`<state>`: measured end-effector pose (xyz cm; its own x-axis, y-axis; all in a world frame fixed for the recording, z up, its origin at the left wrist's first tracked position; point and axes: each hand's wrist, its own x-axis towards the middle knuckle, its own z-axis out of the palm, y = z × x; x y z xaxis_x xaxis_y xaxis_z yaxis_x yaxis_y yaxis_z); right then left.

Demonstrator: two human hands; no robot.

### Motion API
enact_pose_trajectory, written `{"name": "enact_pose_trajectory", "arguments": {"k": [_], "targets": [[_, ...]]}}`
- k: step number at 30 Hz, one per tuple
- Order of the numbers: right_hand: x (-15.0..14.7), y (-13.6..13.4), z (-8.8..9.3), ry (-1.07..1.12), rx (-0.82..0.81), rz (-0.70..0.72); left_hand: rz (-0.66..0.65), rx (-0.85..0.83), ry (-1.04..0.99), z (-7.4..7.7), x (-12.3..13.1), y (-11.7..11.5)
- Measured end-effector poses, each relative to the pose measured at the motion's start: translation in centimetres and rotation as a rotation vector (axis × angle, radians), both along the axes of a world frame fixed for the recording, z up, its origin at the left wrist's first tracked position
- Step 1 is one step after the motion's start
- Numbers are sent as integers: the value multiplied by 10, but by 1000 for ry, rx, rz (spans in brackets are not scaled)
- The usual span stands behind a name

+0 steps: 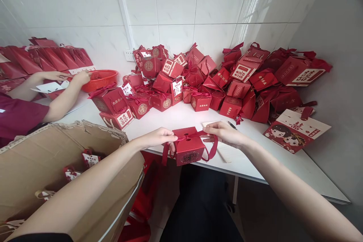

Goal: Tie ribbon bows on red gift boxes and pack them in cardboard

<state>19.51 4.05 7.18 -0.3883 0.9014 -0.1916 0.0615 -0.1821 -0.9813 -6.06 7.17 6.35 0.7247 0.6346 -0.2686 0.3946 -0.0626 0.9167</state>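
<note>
The fingertips of the left hand [159, 138] are pressed together, pinching a red ribbon [213, 150] at the left side of a box top. The right hand [226, 134] mirrors it: thumb and forefinger pinch the same ribbon at the right side, and the other fingers curl loosely beneath. The ribbon runs between the two hands across the lid, and its loose ends hang down on both sides.

The ribbon belongs to a small red gift box [189, 148] with a gold emblem on its front. The box sits at the near edge of a white table [176, 118], directly in front of the person and between both forearms. Just beside the right hand lies a sheet of white paper [227, 155], with a pen [233, 124] behind the hand.

Farther back, against a white tiled wall [176, 3], a large pile of red gift boxes [198, 79] with ribbons and gold or white labels is heaped. To the right lies a flat printed card [295, 130] showing a cartoon couple. At lower left stands an open cardboard carton [56, 147] holding a few red boxes. At far left, a co-worker's hand [82, 77] reaches beside a red plastic basket [100, 79].
</note>
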Motion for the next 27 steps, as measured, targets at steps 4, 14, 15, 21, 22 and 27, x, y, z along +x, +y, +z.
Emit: {"name": "enact_pose_trajectory", "arguments": {"k": [4, 14, 15, 21, 22, 27], "targets": [[3, -1, -8, 61, -35, -26, -24, 10, -7, -3, -2, 4], [4, -7, -35, 31, -21, -78, -25, 17, 6, -7, -6, 11], [5, -7, -37, 27, -20, -87, -16, 34, 12, -7, -5, 12], [8, -4, -40, 18, 43, -55, 27, 111, 45, -9, -6, 15], [8, -3, -40, -4, 60, -56, 30, 103, 48, -9, -6, 16], [1, -5, -38, -97, 138, -47, 55, -89, -7, -10, -5, 11]]}}
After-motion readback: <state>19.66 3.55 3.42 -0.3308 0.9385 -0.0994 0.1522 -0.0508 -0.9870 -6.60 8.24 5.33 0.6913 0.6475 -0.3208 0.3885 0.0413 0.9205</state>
